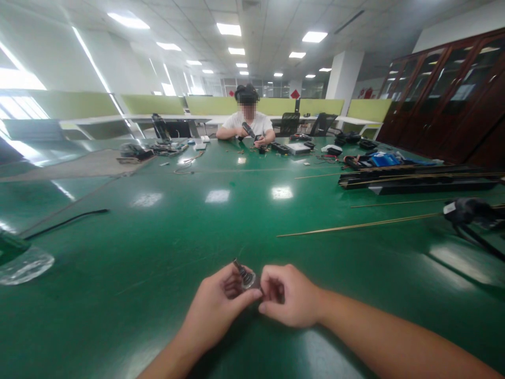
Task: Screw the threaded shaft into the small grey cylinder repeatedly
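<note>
In the head view my left hand [216,300] is closed around a small metal part [248,278] with a round, shiny body. A dark, stepped shaft sticks out of it, tilted up and to the left. My right hand [290,297] is beside it on the right, its thumb and fingers curled into a pinch close to the part's edge. Whatever lies between those fingertips is hidden or too small to name. Both hands are just above the green tabletop [158,252].
Across the table a person [246,123] holds a dark drill-like tool [248,130]. Thin brass-coloured rods [355,225] and black trays [418,180] lie to the right, near a black cabled device [471,213]. A clear bottle [26,263] and a black cable [67,223] are at left.
</note>
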A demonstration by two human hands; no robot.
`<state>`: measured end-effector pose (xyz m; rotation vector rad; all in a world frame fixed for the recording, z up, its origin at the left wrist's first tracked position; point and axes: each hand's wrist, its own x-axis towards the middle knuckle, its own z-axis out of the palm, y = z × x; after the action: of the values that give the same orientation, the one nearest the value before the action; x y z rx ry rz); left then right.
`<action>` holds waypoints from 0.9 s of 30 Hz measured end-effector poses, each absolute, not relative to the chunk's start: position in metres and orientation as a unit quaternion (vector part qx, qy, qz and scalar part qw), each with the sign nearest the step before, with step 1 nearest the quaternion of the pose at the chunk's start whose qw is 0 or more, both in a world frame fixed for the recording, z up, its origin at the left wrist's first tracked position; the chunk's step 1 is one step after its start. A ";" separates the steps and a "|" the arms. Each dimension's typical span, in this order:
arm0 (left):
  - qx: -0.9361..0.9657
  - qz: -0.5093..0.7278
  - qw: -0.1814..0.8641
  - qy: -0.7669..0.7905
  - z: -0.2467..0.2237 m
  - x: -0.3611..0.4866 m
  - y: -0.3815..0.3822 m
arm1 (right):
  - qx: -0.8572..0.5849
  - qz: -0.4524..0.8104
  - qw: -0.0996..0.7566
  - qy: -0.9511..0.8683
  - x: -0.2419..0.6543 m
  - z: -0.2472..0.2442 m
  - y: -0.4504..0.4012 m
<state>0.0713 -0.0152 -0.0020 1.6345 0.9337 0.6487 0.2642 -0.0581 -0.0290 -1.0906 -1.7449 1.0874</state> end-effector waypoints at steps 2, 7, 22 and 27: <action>0.690 0.275 0.542 0.393 -0.001 0.071 -0.016 | -0.429 0.433 0.400 -0.684 0.264 -0.028 -0.058; 0.702 0.280 0.509 0.412 -0.001 0.070 -0.016 | -0.427 0.446 0.401 -0.676 0.264 -0.028 -0.058; 0.697 0.304 0.505 0.408 0.002 0.071 -0.015 | -0.425 0.438 0.375 -0.698 0.264 -0.031 -0.058; 0.715 0.308 0.475 0.409 0.003 0.068 -0.014 | -0.430 0.432 0.363 -0.705 0.264 -0.032 -0.057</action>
<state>0.0675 -0.0145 0.0027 1.7490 1.0010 0.7519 0.2644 -0.0573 -0.0321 -1.1057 -1.8139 1.1125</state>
